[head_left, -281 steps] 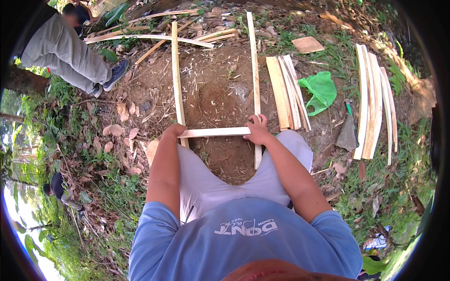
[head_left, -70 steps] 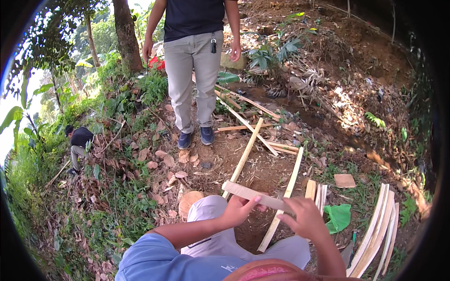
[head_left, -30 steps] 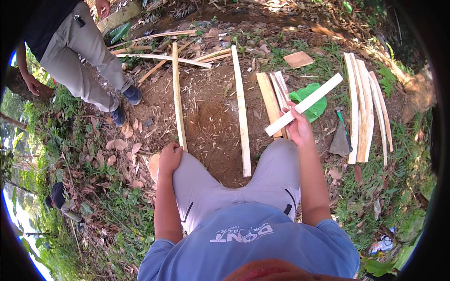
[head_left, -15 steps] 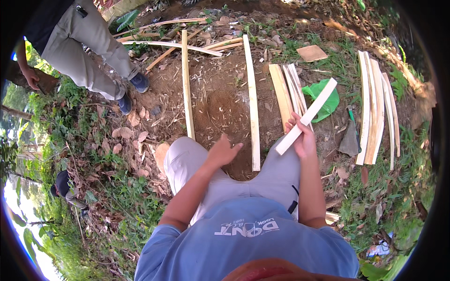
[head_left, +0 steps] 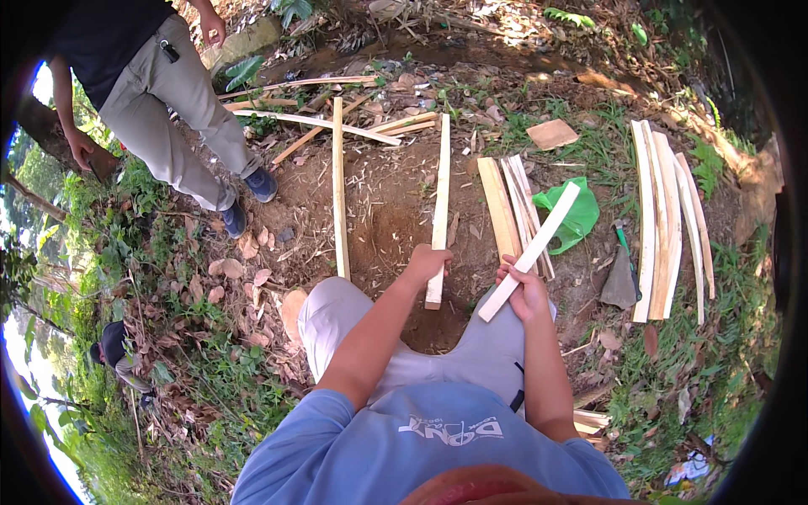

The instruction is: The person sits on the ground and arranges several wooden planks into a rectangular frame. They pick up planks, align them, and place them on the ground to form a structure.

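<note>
My left hand (head_left: 430, 263) is closed round the near end of a long pale wooden strip (head_left: 440, 194) that stretches away over the bare soil. In my right hand (head_left: 528, 294) is a shorter wooden strip (head_left: 539, 244), held slantwise above my right thigh with its far end over a green plastic bag (head_left: 574, 215). Another long wooden strip (head_left: 338, 185) lies on the ground left of my left hand. Just beyond my right hand, several strips (head_left: 500, 206) rest side by side, partly covered by the one I hold.
Farther right lie several long strips (head_left: 661, 219) beside a tool with a green handle (head_left: 621, 236). Loose strips (head_left: 337, 126) cross each other at the far side. A person in grey trousers (head_left: 181, 109) stands at the far left; another person (head_left: 118, 349) is lower down among plants.
My left hand has moved from empty air onto the near end of the long strip and closed round it. My right hand still holds the shorter strip.
</note>
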A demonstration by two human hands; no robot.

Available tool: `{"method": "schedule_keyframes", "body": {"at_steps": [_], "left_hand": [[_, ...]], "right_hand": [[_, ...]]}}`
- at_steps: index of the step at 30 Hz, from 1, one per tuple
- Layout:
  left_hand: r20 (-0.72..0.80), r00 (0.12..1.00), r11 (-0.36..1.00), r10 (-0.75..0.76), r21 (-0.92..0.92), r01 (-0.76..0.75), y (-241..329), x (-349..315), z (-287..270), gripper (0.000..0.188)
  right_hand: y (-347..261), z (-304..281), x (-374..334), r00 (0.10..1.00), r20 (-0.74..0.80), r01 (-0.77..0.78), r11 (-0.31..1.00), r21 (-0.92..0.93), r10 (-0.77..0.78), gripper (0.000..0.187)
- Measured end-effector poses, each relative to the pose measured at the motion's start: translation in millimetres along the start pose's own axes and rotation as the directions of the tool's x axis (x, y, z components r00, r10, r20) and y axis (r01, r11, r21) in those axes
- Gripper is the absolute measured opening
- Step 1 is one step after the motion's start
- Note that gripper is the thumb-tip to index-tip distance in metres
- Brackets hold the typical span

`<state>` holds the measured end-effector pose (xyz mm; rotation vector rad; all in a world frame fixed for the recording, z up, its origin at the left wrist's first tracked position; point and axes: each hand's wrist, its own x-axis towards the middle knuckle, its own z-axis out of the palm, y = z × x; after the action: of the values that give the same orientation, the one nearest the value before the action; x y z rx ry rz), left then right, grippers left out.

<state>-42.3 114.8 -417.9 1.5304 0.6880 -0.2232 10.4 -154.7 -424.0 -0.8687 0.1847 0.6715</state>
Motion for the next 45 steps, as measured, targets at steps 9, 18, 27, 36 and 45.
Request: {"method": "schedule_keyframes", "body": {"at_steps": [9, 18, 27, 36, 45], "left_hand": [[0.305, 0.914, 0.717, 0.268, -0.697, 0.023, 43, -46, -88, 0.012], [0.204, 0.935, 0.847, 0.291, -0.510, -0.152, 80, -61, -97, 0.011], [-0.358, 0.862, 0.793, 0.359, 0.605, -0.079, 37, -48, -95, 0.034], [-0.422, 0.830, 0.638, 0.365, 0.763, 0.107, 2, -61, -80, 0.035], [0.205, 0.972, 0.900, 0.111, -0.436, -0.011, -34, -36, -55, 0.012]], "right_hand": [[5, -2, 3, 0.999, 0.039, -0.031, 0.999, -0.009, 0.031, 0.032], [3, -7, 2, 0.997, 0.065, -0.030, 0.999, -0.021, 0.031, 0.033], [5, -2, 2, 0.995, 0.075, -0.061, 0.998, -0.035, 0.064, 0.035], [6, -8, 4, 0.994, 0.097, -0.035, 0.998, -0.055, 0.040, 0.036], [4, -13, 4, 0.995, 0.087, -0.042, 0.998, -0.055, 0.047, 0.034]]}}
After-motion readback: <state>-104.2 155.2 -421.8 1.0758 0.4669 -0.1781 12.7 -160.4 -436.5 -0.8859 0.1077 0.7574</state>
